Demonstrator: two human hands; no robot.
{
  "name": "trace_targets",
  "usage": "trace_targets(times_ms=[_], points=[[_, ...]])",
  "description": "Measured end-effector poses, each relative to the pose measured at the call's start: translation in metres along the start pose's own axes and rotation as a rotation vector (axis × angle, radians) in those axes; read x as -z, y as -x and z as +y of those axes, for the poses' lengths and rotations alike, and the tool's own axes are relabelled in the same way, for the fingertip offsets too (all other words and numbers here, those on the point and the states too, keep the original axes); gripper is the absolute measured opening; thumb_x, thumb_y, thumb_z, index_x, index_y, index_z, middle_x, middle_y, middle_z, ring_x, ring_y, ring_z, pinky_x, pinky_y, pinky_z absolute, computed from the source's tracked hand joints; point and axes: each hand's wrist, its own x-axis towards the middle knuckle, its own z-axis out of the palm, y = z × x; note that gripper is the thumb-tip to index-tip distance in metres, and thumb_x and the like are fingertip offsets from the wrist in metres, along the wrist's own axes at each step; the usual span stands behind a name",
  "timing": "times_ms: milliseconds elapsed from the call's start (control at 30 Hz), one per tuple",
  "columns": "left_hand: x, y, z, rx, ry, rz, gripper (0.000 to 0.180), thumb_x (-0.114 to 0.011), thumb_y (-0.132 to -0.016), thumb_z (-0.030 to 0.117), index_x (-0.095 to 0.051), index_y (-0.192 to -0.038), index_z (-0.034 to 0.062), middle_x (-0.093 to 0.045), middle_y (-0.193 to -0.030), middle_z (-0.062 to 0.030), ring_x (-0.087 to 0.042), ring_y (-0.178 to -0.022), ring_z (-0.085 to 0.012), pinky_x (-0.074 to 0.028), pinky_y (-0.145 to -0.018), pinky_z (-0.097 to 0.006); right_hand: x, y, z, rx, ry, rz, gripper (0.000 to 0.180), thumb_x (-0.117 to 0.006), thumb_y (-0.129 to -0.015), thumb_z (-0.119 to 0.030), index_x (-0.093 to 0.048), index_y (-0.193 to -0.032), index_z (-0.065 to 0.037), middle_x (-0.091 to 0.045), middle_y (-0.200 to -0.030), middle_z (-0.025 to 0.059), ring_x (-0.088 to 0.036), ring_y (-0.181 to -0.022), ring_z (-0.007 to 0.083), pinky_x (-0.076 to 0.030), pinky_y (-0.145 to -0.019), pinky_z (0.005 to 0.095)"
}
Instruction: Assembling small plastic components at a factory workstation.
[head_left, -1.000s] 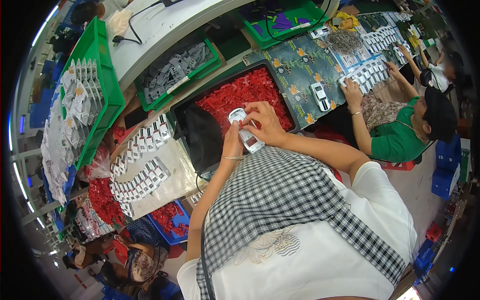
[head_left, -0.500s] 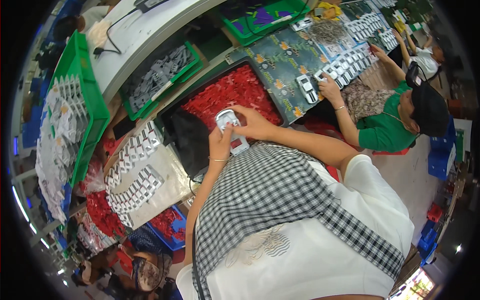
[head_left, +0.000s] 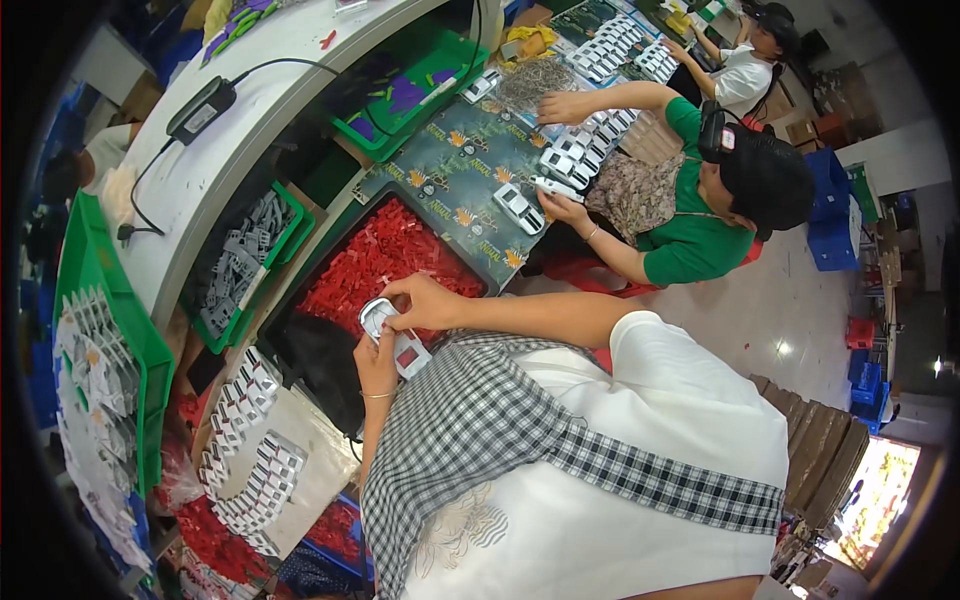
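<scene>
Both hands hold a silver-white toy car body shell (head_left: 376,314), with window openings, close to my apron. My left hand (head_left: 376,368) grips its left side, fingers closed. My right hand (head_left: 425,302) pinches it from the right, fingers bent over the edge. Whether a small part sits between the fingertips is hidden. Just beyond the hands, a black tray (head_left: 462,250) holds many red plastic pieces (head_left: 365,255). Black cloth or plastic (head_left: 318,365) covers its near left part.
Rows of toy car shells (head_left: 240,405) stand on a board at left. Green bins hold grey parts (head_left: 245,260) and purple parts (head_left: 405,95). A co-worker in green (head_left: 690,220) sits at right by more cars (head_left: 580,150) and a heap of thin metal pieces (head_left: 530,85).
My view has turned, so the scene sits differently. Both my hands stay on the shell. The co-worker now reaches one hand toward the metal heap while the other holds a white car part.
</scene>
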Motion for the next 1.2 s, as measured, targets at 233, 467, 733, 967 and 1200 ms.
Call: trace_targets(times_ms=[233,467,733,967,1200], points=[[0.0,0.002,-0.002,0.03,0.079,-0.003,0.024,-0.05,-0.091,0.018,-0.06,-0.098,-0.0032,-0.062,-0.081,-0.0036,-0.055,-0.073,-0.0083,-0.044,-0.062,-0.024,0.0,0.002,-0.013,-0.019,0.102,0.022,0.034,-0.067,-0.069,-0.012,-0.06,-0.098,0.005,-0.065,-0.082,0.0135,-0.063,-0.076,0.0171,-0.05,-0.068,0.0297],[-0.001,0.003,-0.018,-0.102,0.085,0.037,0.021,-0.047,-0.089,0.01,-0.059,-0.1,-0.0043,-0.061,-0.086,-0.0035,-0.056,-0.076,-0.0091,-0.046,-0.068,-0.023,-0.009,0.001,-0.011,0.011,0.123,0.018,0.032,-0.068,-0.072,-0.013,-0.06,-0.097,0.005,-0.064,-0.081,0.0131,-0.062,-0.075,0.0164,-0.049,-0.068,0.0292],[0.012,0.024,-0.008,0.047,0.237,0.115,0.022,-0.051,-0.09,0.017,-0.059,-0.097,-0.0019,-0.062,-0.082,-0.0026,-0.057,-0.074,-0.0088,-0.046,-0.065,-0.025,-0.032,-0.005,-0.003,0.044,0.209,-0.013,0.026,-0.067,-0.075,-0.01,-0.058,-0.095,0.004,-0.062,-0.078,0.0085,-0.059,-0.065,0.012,-0.048,-0.058,0.0254],[0.129,0.031,-0.064,0.154,0.216,0.711,0.033,-0.055,-0.085,0.028,-0.057,-0.099,-0.0017,-0.061,-0.085,-0.013,-0.058,-0.073,-0.0218,-0.046,-0.068,-0.033,-0.007,0.007,0.007,-0.151,-0.049,-0.005,0.032,-0.061,-0.084,-0.009,-0.053,-0.114,-0.001,-0.06,-0.1,0.0071,-0.056,-0.088,0.0112,-0.046,-0.074,0.0243],[0.315,0.095,-0.29,0.182,-1.089,1.038,0.053,-0.068,-0.068,0.025,-0.053,-0.114,0.0024,-0.059,-0.1,-0.0184,-0.056,-0.09,-0.0349,-0.043,-0.083,-0.044,0.005,0.006,0.042,-0.196,0.005,0.024,0.022,-0.061,-0.083,-0.009,-0.059,-0.103,-0.001,-0.063,-0.089,0.0066,-0.059,-0.081,0.0116,-0.048,-0.07,0.0259]])
